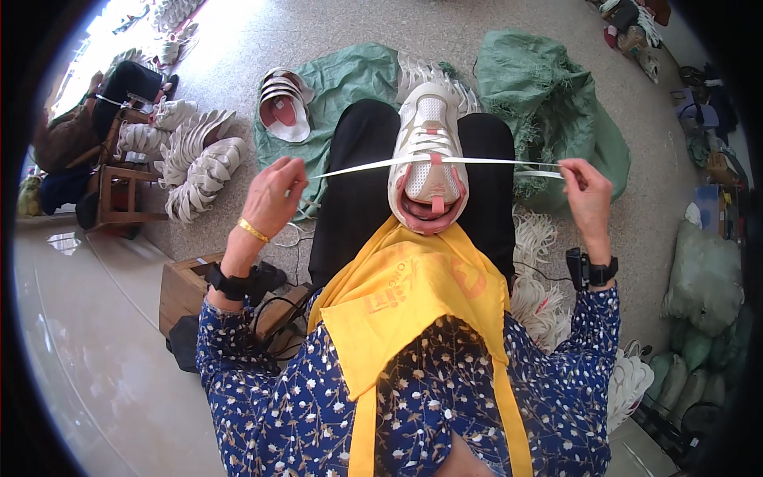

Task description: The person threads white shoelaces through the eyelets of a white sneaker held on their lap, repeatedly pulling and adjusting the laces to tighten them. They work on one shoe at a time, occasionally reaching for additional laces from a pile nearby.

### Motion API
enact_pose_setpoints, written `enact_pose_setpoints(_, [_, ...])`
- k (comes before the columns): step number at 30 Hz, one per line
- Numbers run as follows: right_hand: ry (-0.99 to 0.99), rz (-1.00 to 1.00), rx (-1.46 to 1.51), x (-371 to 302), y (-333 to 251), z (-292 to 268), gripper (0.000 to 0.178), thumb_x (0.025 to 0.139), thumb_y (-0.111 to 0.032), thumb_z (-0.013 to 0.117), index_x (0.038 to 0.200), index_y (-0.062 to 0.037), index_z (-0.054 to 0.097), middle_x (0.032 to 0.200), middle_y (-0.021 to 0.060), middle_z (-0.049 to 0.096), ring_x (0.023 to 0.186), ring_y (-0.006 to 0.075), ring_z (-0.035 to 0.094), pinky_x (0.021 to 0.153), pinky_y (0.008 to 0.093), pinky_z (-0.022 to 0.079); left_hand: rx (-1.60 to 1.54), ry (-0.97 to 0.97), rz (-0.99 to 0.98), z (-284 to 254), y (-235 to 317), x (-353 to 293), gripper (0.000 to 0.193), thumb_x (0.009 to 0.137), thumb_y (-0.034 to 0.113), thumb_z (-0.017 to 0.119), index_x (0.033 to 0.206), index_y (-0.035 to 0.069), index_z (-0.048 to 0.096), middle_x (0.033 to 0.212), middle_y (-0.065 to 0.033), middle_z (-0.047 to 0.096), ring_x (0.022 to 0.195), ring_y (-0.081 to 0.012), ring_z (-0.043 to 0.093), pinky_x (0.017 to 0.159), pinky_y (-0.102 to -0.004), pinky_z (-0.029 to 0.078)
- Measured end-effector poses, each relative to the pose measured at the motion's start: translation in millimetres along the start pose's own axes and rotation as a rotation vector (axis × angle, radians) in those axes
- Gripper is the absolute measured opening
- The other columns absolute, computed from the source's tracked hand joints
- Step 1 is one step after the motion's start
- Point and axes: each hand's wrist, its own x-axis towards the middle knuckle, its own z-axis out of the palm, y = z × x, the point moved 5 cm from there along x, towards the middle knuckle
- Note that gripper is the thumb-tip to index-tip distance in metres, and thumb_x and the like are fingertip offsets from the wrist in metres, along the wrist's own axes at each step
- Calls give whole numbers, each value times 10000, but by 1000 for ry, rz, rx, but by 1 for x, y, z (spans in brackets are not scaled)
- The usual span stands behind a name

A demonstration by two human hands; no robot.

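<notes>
A white sneaker (430, 131) with pink trim rests between my knees, its toe pointing away and its heel opening towards me. White lace runs criss-cross over its tongue, and both ends leave the upper eyelets sideways. My left hand (275, 195) is closed on one end of the shoelace (350, 168), stretched out to the left. Off to the right, my right hand (586, 191) pinches the other end between thumb and fingers. Both lengths of lace look taut and nearly level. A yellow apron (421, 286) covers my lap just below the heel.
Stacked white shoe uppers (199, 159) lie left beside a wooden stool (123, 187). More uppers (284, 107) sit on a green sack (334, 79); another green sack (540, 95) is at right. Bundles of white laces (536, 294) lie by my right leg, a wooden box (187, 290) at left.
</notes>
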Motion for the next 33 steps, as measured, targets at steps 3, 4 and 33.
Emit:
enact_pose_setpoints(3, [35,108,-16,-6,31,-19,101,970,-66,680,1037,-23,743,771,-5,684,612,53,589,555,223,472,88,32,-80,-8,-43,-19,101,872,-5,646,867,-2,545,772,-150,568,683,-340,574,641,-407,461])
enact_pose_setpoints(4, [41,157,-2,-8,46,-25,105,971,-67,679,1042,-21,742,776,-4,687,614,53,589,556,222,474,108,33,-105,-13,-57,-27,98,873,-5,645,868,-1,547,761,-152,571,676,-336,571,640,-405,460])
enact_pose_setpoints(33, [-628,349,187,43,67,29,202,1006,-218,649,913,-51,712,748,10,703,554,52,599,491,219,484,140,187,-206,-98,-95,42,121,939,130,661,918,13,638,768,-128,671,667,-183,608,649,-358,488])
